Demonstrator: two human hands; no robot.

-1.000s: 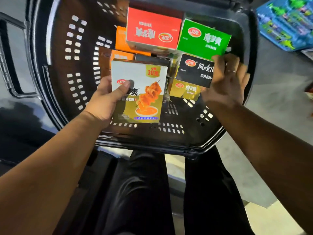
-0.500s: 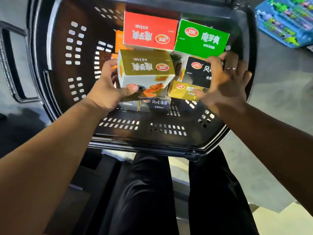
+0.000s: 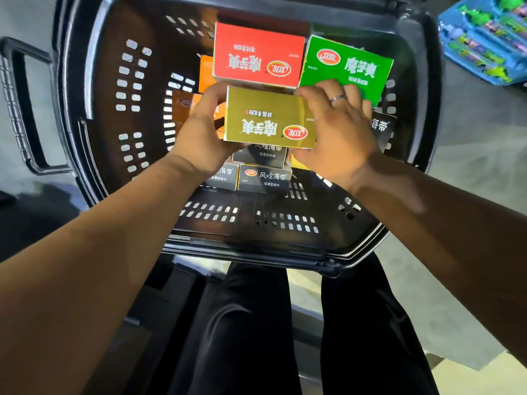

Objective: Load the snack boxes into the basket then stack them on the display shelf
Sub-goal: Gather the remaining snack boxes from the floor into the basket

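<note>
A black plastic basket (image 3: 97, 115) lies below me with snack boxes inside. My left hand (image 3: 199, 138) grips the left end of a gold snack box (image 3: 268, 118) held flat above the pile. My right hand (image 3: 339, 129) holds its right end, fingers curled over the far edge. Just beyond it lie a red box (image 3: 256, 52) and a green box (image 3: 348, 67). Black boxes (image 3: 265, 178) sit under and in front of the gold one. Orange boxes (image 3: 185, 106) show at the left, partly hidden by my left hand.
The basket's handle (image 3: 20, 109) sticks out at the left. A blue tray of packaged goods (image 3: 484, 38) lies on the grey floor at the upper right. My dark-trousered legs (image 3: 256, 323) are below the basket's near rim (image 3: 256, 249).
The gold box has turned from facing me to lying flat and moved further into the basket. My right hand left the black box and took hold of the gold box's right end.
</note>
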